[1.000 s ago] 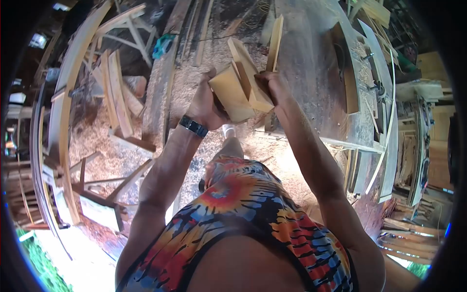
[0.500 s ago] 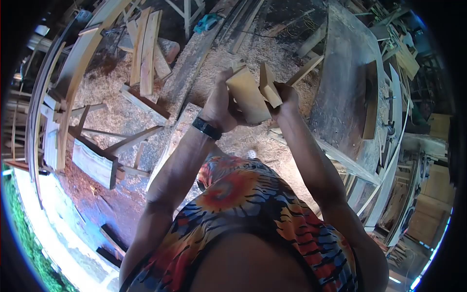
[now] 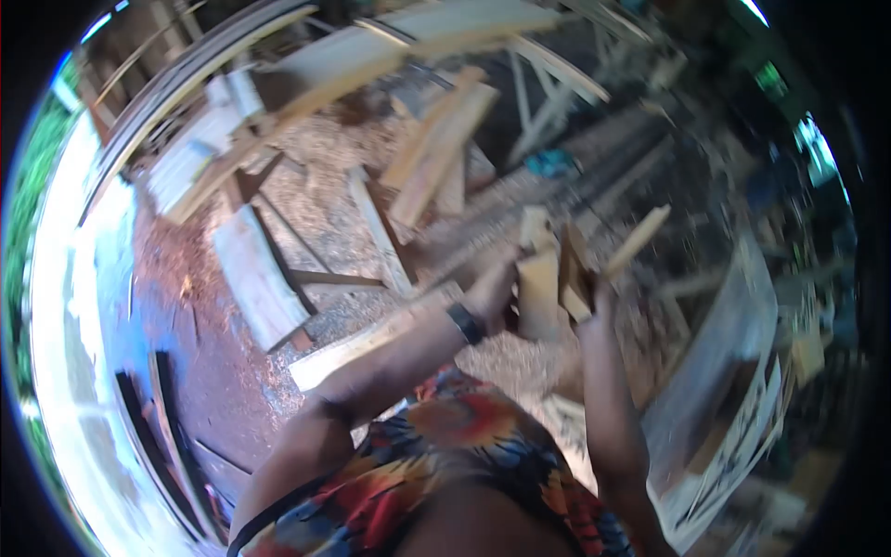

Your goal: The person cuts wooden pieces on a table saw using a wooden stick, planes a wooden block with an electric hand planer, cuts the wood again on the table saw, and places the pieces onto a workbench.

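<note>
Head view: the fingers of the left hand (image 3: 494, 295) grasp the wide block (image 3: 538, 297) by its side. The fingers of the right hand (image 3: 601, 302) grasp the narrow block (image 3: 574, 278), positioned just beside the wide block. Both blocks are held above the floor (image 3: 320, 162). A stick (image 3: 639, 243) projects past the right hand; blur obscures any contact. The watch (image 3: 464, 323) is too blurred to read. Relative to the earlier frame, the view has rotated: the blue tool (image 3: 552, 164) now appears right of centre. Both grasps are unchanged.
</note>
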The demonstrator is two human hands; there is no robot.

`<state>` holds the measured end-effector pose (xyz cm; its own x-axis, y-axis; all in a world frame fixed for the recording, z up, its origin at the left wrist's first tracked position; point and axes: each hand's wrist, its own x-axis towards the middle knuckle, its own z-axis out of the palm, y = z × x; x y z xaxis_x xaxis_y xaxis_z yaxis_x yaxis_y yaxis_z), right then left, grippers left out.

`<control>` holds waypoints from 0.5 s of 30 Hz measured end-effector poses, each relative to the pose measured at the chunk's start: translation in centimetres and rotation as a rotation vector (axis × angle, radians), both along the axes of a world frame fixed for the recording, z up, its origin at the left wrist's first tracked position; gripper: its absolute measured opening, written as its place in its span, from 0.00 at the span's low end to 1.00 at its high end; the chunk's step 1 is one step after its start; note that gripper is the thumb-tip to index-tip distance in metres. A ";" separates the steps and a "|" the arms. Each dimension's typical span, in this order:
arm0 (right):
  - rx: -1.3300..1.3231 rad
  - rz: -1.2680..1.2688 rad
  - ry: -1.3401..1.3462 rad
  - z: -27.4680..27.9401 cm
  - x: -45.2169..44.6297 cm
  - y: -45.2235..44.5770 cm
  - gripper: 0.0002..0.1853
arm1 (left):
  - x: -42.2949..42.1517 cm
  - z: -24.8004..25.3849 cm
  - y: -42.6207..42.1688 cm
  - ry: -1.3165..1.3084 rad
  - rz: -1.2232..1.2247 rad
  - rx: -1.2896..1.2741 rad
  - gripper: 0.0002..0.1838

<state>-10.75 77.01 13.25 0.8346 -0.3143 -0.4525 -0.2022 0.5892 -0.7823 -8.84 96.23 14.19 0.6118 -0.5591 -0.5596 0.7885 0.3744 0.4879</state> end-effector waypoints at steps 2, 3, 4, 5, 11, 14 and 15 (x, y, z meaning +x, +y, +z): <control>-0.206 0.103 0.060 -2.2 3.4 1.3 0.12 | -0.5 1.0 4.4 -0.115 -0.036 0.083 0.31; -0.376 0.151 0.018 -3.5 4.5 1.6 0.13 | -0.8 0.1 5.9 -0.080 -0.037 0.061 0.31; -0.400 0.205 -0.092 -4.6 6.0 3.1 0.15 | -1.3 0.6 7.9 -0.047 -0.036 0.112 0.31; -0.527 0.283 -0.142 -4.4 7.5 5.0 0.15 | -1.8 0.1 9.6 -0.038 0.012 0.110 0.31; -0.747 0.621 -0.338 -3.2 17.5 19.9 0.15 | -6.8 -3.7 19.7 -0.102 0.393 0.133 0.33; -0.824 0.719 -0.532 -1.2 23.3 29.0 0.15 | -9.3 -1.6 24.0 -0.266 0.526 0.228 0.40; -0.877 0.753 -0.558 -1.7 26.1 31.9 0.14 | -10.2 -1.8 25.2 -0.298 0.553 0.297 0.45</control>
<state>15.33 108.91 11.56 0.9440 0.3023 0.1321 0.2202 -0.2795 -0.9345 -19.01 121.46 12.37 0.9142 0.0296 -0.4042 0.3366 0.4998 0.7980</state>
